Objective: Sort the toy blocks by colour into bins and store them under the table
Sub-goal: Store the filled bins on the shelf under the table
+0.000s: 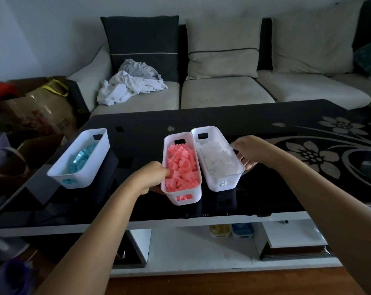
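Lift both full bins level. Your left hand (153, 175) clasps the side wall of the white plastic bin of pink toy blocks (180, 200), mid-way along the black glass table (222, 116). Your right hand (247, 152) clasps the touching white plastic bin of white blocks (222, 184) at its 3 o'clock. At 9 o'clock, a third white bin (97, 162) holds light-blue blocks (82, 158).

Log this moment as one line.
left hand: grips pink bin | right hand: grips white bin, touching pink | light-blue bin: apart, table left | shelf below: yellow bin, dark-blue bin
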`<state>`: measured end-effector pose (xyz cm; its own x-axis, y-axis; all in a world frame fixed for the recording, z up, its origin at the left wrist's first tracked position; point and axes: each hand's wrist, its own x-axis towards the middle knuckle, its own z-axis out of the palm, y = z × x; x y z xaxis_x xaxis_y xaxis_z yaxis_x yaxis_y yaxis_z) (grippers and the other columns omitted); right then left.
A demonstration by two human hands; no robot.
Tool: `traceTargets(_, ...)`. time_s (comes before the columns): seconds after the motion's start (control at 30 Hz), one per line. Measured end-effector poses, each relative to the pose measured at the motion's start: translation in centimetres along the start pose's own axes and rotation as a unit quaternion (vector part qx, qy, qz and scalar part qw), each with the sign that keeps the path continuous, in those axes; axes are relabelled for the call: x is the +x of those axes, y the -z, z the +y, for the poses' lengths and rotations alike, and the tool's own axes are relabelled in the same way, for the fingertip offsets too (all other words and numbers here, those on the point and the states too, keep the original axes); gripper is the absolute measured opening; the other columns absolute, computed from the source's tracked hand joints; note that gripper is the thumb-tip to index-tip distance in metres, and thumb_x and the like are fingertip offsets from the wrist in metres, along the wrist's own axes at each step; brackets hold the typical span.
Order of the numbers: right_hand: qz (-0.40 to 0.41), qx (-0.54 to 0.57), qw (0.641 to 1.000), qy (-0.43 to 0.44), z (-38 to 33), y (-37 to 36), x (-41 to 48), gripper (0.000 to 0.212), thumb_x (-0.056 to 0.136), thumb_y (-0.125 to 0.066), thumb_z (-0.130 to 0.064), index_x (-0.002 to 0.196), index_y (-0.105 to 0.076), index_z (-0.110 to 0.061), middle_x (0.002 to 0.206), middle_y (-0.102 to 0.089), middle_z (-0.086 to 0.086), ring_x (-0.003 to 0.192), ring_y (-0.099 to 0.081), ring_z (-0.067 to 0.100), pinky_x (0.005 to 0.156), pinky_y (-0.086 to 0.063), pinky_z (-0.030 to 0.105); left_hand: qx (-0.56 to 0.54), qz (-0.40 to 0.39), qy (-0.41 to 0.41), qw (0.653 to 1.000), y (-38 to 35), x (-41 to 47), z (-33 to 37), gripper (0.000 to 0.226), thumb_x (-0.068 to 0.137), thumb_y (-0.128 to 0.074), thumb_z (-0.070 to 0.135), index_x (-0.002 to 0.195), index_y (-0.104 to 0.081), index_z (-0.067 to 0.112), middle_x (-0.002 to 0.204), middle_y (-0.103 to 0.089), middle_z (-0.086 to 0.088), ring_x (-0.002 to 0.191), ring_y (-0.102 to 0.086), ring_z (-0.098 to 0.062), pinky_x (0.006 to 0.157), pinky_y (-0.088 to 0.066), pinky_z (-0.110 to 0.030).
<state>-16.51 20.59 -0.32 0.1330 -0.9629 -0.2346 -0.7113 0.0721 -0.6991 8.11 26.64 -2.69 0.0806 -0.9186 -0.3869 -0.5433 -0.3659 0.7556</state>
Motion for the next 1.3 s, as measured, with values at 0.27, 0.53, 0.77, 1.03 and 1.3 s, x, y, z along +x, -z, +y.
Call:
traceTargets(0.27, -0.054, -0.127, 0.99, -0.012, -0.2, 0.0, -1.5, 0.028, 0.084, -0.049, 0.002, 0.109, -0.059, 0.005, 0.089, -0.069, 0.02, 0.07, -0.069, 0.027, 0.056, -0.054, 0.025, 0.043, -0.089, 0.01, 0.995, 1.1, -2.3, -0.7, 0.025, 0.092, -0.044, -0.001, 0.09, -0.067, 0.009, 0.079, -0.071, -0.004, 0.073, -0.068, -0.017, 0.057, -0.054, -0.028)
traceTargets(0.53, -0.154, -0.327, 0.932, -0.018, 1.6, 4.5, -6.0, 0.024, 0.086, -0.059, -0.003, 0.104, -0.058, -0.018, 0.093, -0.069, 0.005, 0.073, -0.072, 0.016, 0.064, -0.052, 0.022, 0.18, -0.234, 0.022, 0.955, 2.9, -5.1, -2.0, 0.02, 0.087, -0.055, -0.002, 0.095, -0.07, 0.009, 0.085, -0.074, -0.006, 0.08, -0.072, -0.019, 0.069, -0.058, -0.031)
traceTargets(0.77, -0.211, -0.434, 0.876, -0.013, 2.8, 5.6, -9.5, 0.014, 0.085, -0.062, -0.01, 0.085, -0.056, -0.023, 0.084, -0.069, -0.003, 0.073, -0.07, 0.01, 0.061, -0.041, 0.023, 0.419, -0.261, 0.01, 0.87, 0.0, -6.7, -0.6, 0.019, 0.086, -0.059, 0.012, 0.094, -0.073, 0.022, 0.093, -0.074, 0.001, 0.086, -0.071, -0.013, 0.079, -0.057, -0.028)
traceTargets(1.03, -0.234, -0.516, 0.824, 0.037, 5.4, 4.6, -10.8, 0.019, 0.08, -0.064, -0.012, 0.074, -0.05, -0.023, 0.076, -0.061, -0.001, 0.067, -0.057, 0.015, 0.059, -0.041, 0.023, 0.53, -0.297, 0.039, 0.793, -5.0, -4.4, -3.1, 0.02, 0.09, -0.057, 0.018, 0.105, -0.066, 0.027, 0.104, -0.068, 0.003, 0.095, -0.065, -0.013, 0.079, -0.051, -0.025)
traceTargets(1.3, -0.265, -0.516, 0.814, 0.026, 10.6, -0.4, -10.7, 0.014, 0.083, -0.063, -0.011, 0.095, -0.058, -0.015, 0.103, -0.063, 0.005, 0.089, -0.062, 0.02, 0.056, -0.039, 0.019, 0.421, -0.279, 0.116, 0.855, -6.9, -0.4, -11.3, 0.027, 0.089, -0.061, 0.016, 0.115, -0.066, 0.018, 0.109, -0.067, -0.004, 0.098, -0.065, -0.016, 0.089, -0.054, -0.032)
